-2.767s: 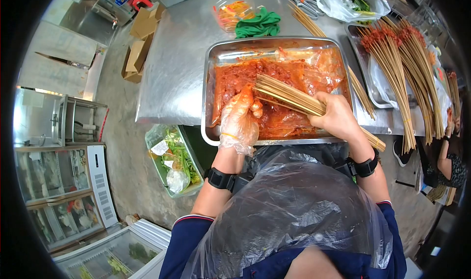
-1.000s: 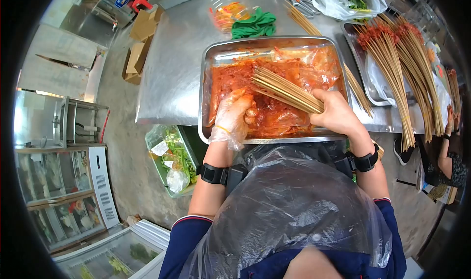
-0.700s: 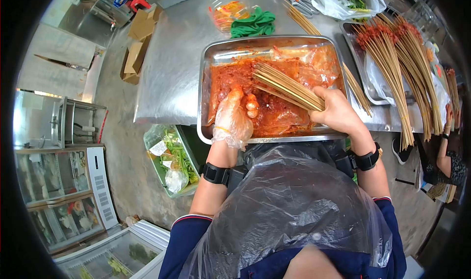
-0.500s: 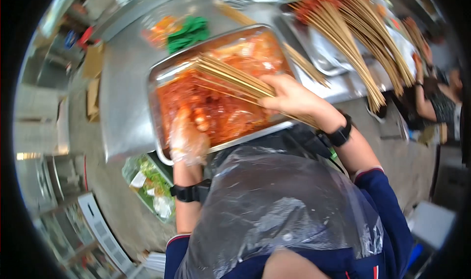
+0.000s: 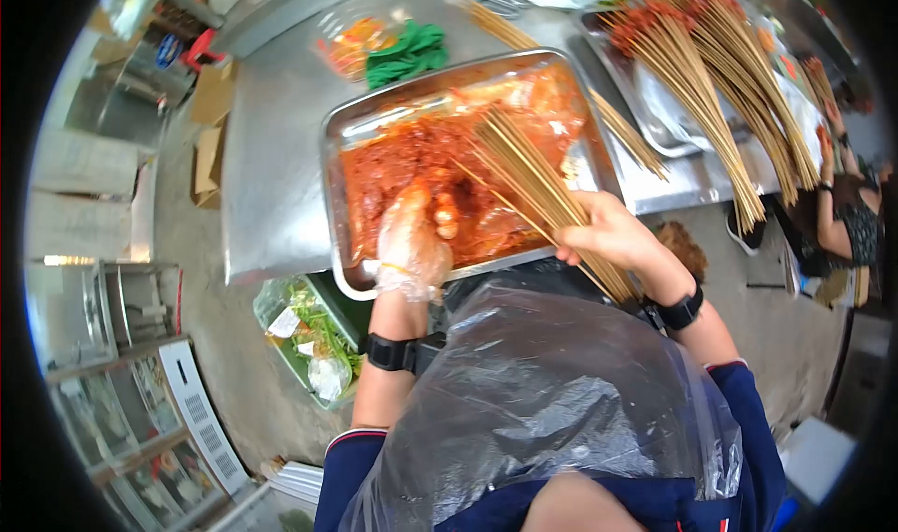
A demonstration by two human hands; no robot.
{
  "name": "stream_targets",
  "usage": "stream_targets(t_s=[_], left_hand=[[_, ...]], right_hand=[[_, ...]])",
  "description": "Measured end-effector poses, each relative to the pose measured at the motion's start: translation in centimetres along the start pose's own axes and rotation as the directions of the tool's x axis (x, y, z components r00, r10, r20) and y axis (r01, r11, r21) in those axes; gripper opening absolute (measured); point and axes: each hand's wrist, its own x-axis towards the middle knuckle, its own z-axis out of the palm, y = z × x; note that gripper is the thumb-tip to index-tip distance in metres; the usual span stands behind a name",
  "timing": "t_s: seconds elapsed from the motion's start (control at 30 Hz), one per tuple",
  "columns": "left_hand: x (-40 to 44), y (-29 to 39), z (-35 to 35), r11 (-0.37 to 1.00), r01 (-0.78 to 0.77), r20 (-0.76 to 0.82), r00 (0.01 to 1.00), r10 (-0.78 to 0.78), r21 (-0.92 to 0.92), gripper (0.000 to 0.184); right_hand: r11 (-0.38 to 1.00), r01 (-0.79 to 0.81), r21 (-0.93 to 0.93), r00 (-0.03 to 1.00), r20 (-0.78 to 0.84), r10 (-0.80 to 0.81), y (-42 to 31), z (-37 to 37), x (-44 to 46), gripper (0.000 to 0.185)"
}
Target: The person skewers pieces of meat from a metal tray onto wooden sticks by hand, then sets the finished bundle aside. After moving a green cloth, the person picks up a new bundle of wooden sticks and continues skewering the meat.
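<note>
My left hand (image 5: 414, 242), in a clear plastic glove smeared with red sauce, rests at the near left part of a metal tray (image 5: 334, 195). Its fingers are curled down against red, sauce-coated food (image 5: 393, 163); whatever they grip is hidden. A bundle of thin bamboo skewers (image 5: 531, 172) is held in my bare right hand (image 5: 608, 237), over the tray's right side. The skewers slant up and left, their far ends above the sauced food, and one sticks out apart from the bunch. Clear plastic film (image 5: 552, 97) lies at the tray's far right.
Green cloth (image 5: 407, 55) lies beyond the tray, beside a clear bag of orange pieces (image 5: 354, 46). Loose skewers (image 5: 627, 135) lie to the right, near loaded skewers (image 5: 697, 111) on another tray. A green crate (image 5: 313, 345) stands below left. Another person (image 5: 847, 214) works at far right.
The skewer bundle has swung steeper, its far ends shifting right across the tray. My left hand stays in the sauced food with its fingers curled. The whole view has shifted a little.
</note>
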Motion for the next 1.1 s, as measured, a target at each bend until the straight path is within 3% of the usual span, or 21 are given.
stream_targets(t_s=[0.4,0.57,0.67,1.1], left_hand=[[1.0,0.1,-0.9,0.999,-0.013,0.015,1.0,0.013,-0.046,0.024],[0.5,0.5,0.2,0.994,-0.113,0.037,0.993,0.113,0.006,0.029],[0.4,0.7,0.3,0.986,-0.15,0.086,0.986,0.143,0.077,0.028],[0.4,-0.1,-0.9,0.989,-0.139,0.195,0.973,0.128,0.046,0.023]], right_hand=[[0.998,-0.057,-0.017,0.997,0.058,0.058,-0.5,1.2,1.0,0.02],[0.997,-0.058,-0.054,0.997,0.057,0.061,-0.5,1.3,1.1,0.02],[0.998,-0.047,-0.029,0.998,0.048,0.049,-0.4,1.3,1.2,0.02],[0.998,-0.054,-0.042,0.997,0.047,0.056,-0.4,1.3,1.2,0.019]])
